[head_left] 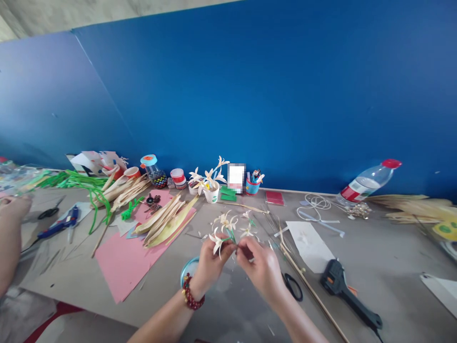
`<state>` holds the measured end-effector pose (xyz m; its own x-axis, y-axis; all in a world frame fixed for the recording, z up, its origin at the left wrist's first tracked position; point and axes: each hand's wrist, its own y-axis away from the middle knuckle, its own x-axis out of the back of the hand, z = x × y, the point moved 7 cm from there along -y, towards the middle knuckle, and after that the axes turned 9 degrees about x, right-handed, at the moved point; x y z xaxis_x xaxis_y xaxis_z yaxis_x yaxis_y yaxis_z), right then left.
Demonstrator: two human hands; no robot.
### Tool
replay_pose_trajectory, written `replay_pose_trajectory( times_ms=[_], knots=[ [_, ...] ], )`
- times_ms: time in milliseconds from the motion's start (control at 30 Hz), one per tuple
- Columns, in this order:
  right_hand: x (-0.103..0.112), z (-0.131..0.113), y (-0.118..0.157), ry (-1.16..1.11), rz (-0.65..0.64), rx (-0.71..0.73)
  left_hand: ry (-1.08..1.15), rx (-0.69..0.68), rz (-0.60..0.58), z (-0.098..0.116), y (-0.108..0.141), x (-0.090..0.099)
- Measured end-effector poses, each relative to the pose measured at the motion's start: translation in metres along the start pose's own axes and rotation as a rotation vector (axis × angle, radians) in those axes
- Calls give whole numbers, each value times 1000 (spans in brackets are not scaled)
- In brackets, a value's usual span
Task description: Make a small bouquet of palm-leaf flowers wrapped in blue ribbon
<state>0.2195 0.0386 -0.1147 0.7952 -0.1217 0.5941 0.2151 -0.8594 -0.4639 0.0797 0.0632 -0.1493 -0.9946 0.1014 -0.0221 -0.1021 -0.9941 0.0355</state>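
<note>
Several cream husk flowers (227, 221) on green stems stand up from between my two hands, above the middle of the table. My left hand (211, 262) pinches the green stems near their lower end, with one flower hanging over its fingers. Right beside it, my right hand (257, 263) has its thumb and forefinger pressed together at the stem base; what lies between those fingertips is too small to make out. A beaded bracelet circles my left wrist. Under my left hand shows the rim of a round blue-edged dish (185, 271).
A black glue gun (350, 293), scissors (293, 287) and a long stalk (314, 297) lie at the right. White paper (310, 245) is behind them. Pink paper (123, 262) and husks (167, 219) are left. A bottle (367, 183) stands back right. Another person's arm (10, 238) reaches in far left.
</note>
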Motion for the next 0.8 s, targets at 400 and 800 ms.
replay_pose_trajectory(
  times_ms=[400, 800],
  knots=[
    [0, -16, 1, 48, 104, 112, 150, 54, 111, -7, 9, 5],
    [-27, 8, 3, -1068, -141, -452, 265, 165, 33, -11, 5, 5]
  ],
)
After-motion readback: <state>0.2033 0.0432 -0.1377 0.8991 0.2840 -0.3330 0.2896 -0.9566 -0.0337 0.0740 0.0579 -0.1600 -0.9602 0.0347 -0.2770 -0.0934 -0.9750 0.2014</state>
